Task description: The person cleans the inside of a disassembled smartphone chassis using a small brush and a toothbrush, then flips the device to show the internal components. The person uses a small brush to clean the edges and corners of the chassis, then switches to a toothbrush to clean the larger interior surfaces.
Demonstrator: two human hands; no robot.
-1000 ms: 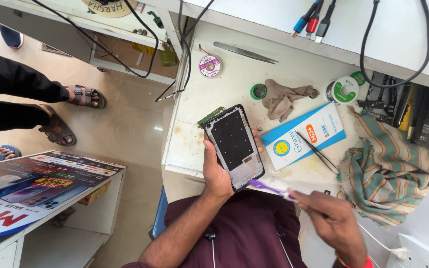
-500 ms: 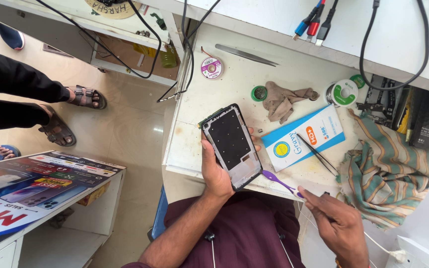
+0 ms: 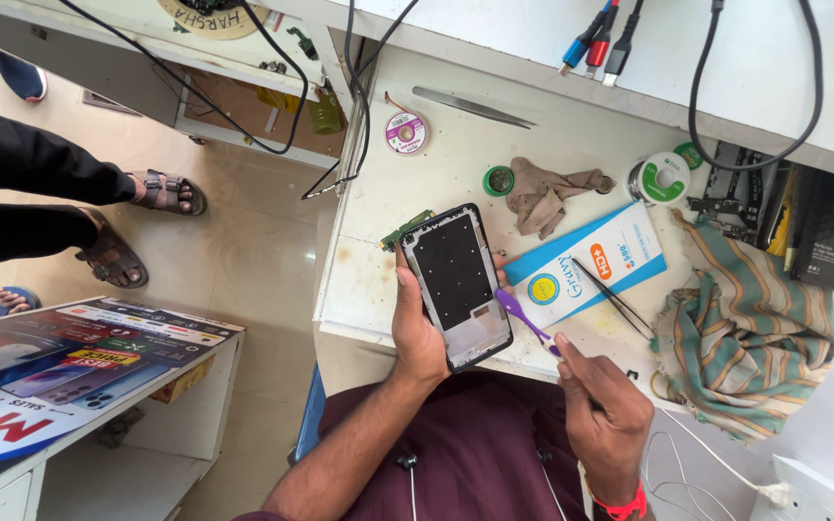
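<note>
My left hand [image 3: 415,326] grips an opened phone frame [image 3: 458,284], dark inside with a pale rim, held tilted over the near edge of the white workbench [image 3: 456,145]. My right hand [image 3: 602,415] pinches a thin purple pry tool [image 3: 525,320] whose tip touches the phone's right edge. A small green circuit board [image 3: 407,230] lies on the bench just beyond the phone's top corner.
A blue-and-white box [image 3: 591,262] with black tweezers [image 3: 612,292] on it lies right of the phone. A striped cloth [image 3: 747,333], a brown rag [image 3: 544,193], a solder reel [image 3: 658,177], a wick spool [image 3: 404,131] and metal tweezers [image 3: 473,106] lie about. Another person's sandalled feet [image 3: 137,222] stand left.
My right hand has brought the purple tool up from near my lap until its tip meets the phone's right edge. The phone has shifted slightly in my left hand.
</note>
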